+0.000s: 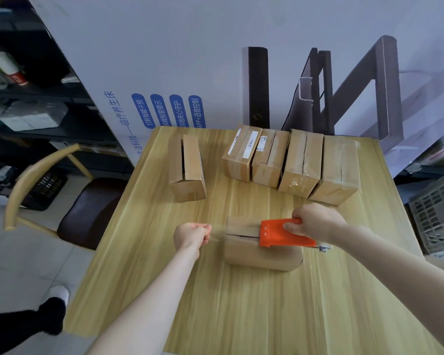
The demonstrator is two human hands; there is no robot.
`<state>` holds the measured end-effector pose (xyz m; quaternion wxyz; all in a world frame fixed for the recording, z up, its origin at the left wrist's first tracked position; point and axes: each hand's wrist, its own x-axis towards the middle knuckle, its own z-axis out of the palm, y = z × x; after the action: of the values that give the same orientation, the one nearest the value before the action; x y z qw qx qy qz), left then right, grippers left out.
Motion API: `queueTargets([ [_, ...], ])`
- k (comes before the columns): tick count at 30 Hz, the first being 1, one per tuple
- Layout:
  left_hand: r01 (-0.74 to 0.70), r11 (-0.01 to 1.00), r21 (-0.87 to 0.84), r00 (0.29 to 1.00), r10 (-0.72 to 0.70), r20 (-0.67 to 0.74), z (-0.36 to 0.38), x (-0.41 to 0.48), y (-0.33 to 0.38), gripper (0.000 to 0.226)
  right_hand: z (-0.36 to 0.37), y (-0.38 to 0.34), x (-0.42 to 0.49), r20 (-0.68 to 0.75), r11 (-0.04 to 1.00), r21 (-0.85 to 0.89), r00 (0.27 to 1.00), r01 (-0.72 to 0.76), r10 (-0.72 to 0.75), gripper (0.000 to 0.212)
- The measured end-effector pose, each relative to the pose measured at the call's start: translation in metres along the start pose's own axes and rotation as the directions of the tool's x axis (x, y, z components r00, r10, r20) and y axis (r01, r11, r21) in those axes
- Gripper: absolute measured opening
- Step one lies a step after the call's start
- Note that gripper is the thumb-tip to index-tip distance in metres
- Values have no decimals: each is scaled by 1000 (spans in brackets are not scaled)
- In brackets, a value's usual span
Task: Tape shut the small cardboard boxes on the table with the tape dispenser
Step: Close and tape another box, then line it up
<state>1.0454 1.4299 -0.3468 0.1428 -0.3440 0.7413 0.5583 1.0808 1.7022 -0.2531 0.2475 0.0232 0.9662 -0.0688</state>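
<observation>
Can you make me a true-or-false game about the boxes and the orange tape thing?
1. The right hand grips the orange tape dispenser. True.
2. The tape dispenser hangs over the chair. False: it is over the nearest box.
3. The left hand pinches the end of the clear tape. True.
4. There are only two boxes here. False: there are six, and four stand in a back row.

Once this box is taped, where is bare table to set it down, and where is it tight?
Bare: the near strip of the light wooden table, this side of the brown box being taped, and the gap between the lone open-seamed cardboard box and the row of four cardboard boxes. Crowded: far right, and around the orange tape dispenser.
</observation>
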Motion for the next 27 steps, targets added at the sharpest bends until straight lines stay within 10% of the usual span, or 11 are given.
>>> queueTargets([
  [27,-67,960,271,996,49,75,50,11,-45,29,12,-9,17,-5,999,-22,999,-44,43,38],
])
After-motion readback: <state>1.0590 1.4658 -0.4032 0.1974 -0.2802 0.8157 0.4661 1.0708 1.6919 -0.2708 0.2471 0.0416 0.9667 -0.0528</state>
